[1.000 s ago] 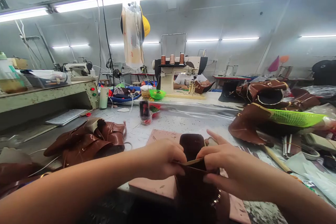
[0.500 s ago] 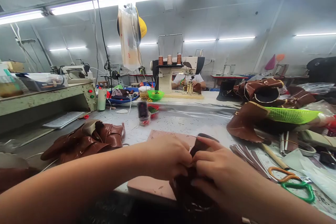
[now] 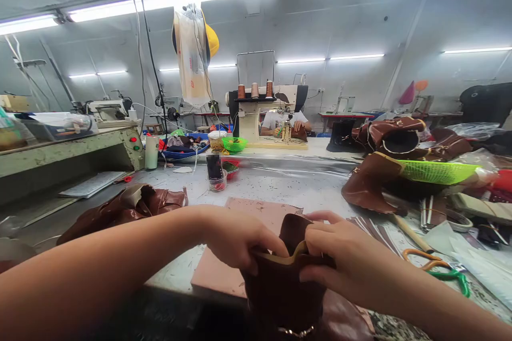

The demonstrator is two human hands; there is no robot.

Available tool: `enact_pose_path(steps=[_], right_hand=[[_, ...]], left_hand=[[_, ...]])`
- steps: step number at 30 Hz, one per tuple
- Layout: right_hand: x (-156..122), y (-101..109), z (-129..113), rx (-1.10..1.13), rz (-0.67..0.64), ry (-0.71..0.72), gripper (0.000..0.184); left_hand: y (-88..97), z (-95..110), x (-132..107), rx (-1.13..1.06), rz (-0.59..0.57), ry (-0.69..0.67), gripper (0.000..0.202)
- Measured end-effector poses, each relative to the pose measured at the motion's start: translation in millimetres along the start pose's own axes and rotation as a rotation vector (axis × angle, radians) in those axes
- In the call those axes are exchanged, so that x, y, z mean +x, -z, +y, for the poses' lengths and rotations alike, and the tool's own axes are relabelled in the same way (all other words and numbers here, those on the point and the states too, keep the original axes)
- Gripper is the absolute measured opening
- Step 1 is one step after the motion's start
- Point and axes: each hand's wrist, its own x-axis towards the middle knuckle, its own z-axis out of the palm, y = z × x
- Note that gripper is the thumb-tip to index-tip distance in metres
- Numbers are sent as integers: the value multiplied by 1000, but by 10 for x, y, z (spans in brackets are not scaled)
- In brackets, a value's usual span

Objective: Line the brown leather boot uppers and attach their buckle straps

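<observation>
A dark brown leather piece [image 3: 282, 287] with a tan folded top edge is held upright over the near edge of the worktable. My left hand [image 3: 236, 237] is closed on its left top edge. My right hand [image 3: 342, 258] is closed on its right top edge, fingers pinching the rim. A metal ring shows at the piece's bottom. Under the hands lies a pink cutting mat [image 3: 224, 269].
Brown leather pieces [image 3: 132, 208] are heaped at left; more lie with a green basket [image 3: 436, 171] at right. Scissors [image 3: 438, 266], a wooden stick and strips lie at right. A small cup [image 3: 216, 173] stands ahead. A person sits at a sewing machine [image 3: 266, 112] across the table.
The hands moved apart along the leather's top edge, and its tan rim and flap now show between them. The view has shifted slightly rightwards.
</observation>
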Motion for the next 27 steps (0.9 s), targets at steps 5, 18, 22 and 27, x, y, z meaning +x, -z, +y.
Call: enact_pose_path(steps=[5, 18, 22, 27], right_hand=[[-64, 12, -81, -79, 56, -19, 14], [-220, -117, 12, -70, 231, -35, 20], [-199, -70, -31, -165, 345, -42, 20], [-276, 131, 48, -116, 51, -140, 15]], left_hand=[[-35, 95, 162, 182, 201, -39, 20], [-65, -45, 175, -98, 80, -78, 22], [70, 66, 273, 115, 149, -144, 19], [58, 44, 344, 80, 301, -179, 21]])
